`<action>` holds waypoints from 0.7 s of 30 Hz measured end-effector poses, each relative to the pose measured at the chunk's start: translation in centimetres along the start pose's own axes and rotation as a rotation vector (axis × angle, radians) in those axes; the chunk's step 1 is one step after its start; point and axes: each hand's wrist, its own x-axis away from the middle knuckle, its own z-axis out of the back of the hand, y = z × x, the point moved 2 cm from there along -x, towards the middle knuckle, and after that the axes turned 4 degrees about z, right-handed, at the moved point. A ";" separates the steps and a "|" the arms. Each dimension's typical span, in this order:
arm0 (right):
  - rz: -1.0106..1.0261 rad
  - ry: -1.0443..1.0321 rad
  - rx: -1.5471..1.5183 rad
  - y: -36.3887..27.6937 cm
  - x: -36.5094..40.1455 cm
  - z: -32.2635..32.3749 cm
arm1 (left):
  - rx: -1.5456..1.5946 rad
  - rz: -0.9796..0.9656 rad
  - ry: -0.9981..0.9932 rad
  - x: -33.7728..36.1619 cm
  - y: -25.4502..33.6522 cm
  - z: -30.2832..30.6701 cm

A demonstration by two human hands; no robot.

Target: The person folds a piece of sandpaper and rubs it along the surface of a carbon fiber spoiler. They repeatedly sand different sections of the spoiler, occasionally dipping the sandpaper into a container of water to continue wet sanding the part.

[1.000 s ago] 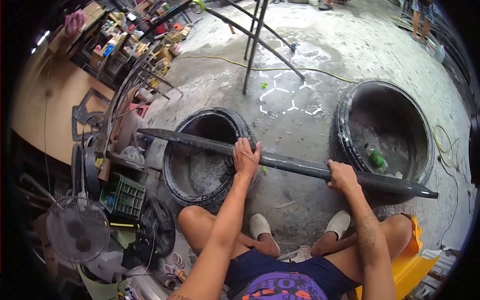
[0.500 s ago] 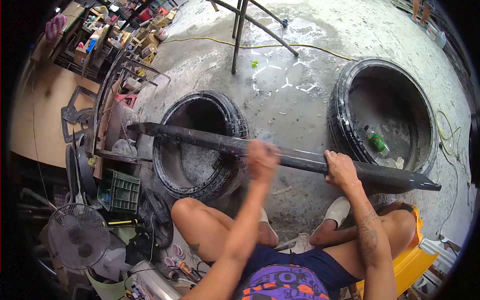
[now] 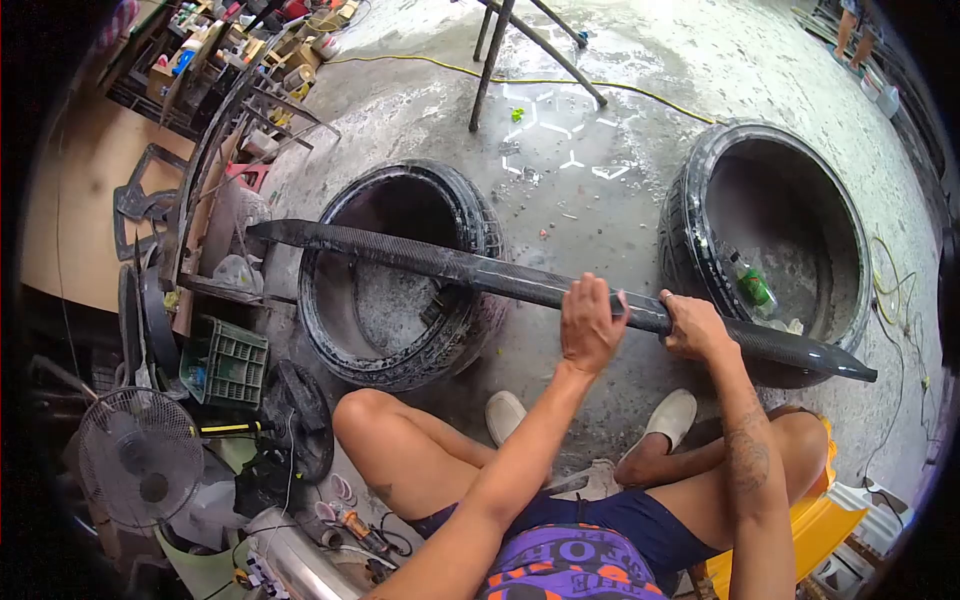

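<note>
A long, glossy black part (image 3: 400, 250) with a woven pattern and tapered ends lies across two tyres. My right hand (image 3: 697, 325) is closed round it right of centre, near the right tyre (image 3: 685, 240). Just to the left, my left hand (image 3: 592, 325) is against the part with its fingers pressed together. Something small and dark with a reddish edge shows beside its thumb, too little to identify. Beneath the part's left half is the left tyre (image 3: 480, 215).
A green bottle (image 3: 755, 285) lies inside the right tyre. Metal legs (image 3: 492, 65) stand beyond, near a yellow cord (image 3: 410, 57). At left are a fan (image 3: 140, 455), a green crate (image 3: 237, 363) and a wooden board (image 3: 85, 200). Another person's legs (image 3: 853, 38) show top right.
My left hand has moved right along the black part, closer to my right hand, and is less blurred. The view has shifted slightly. My right hand still holds the part.
</note>
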 end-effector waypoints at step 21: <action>-0.087 0.022 0.038 0.2 -3.1 2.0 | -0.019 -0.118 -0.088 -5.2 -3.7 -3.0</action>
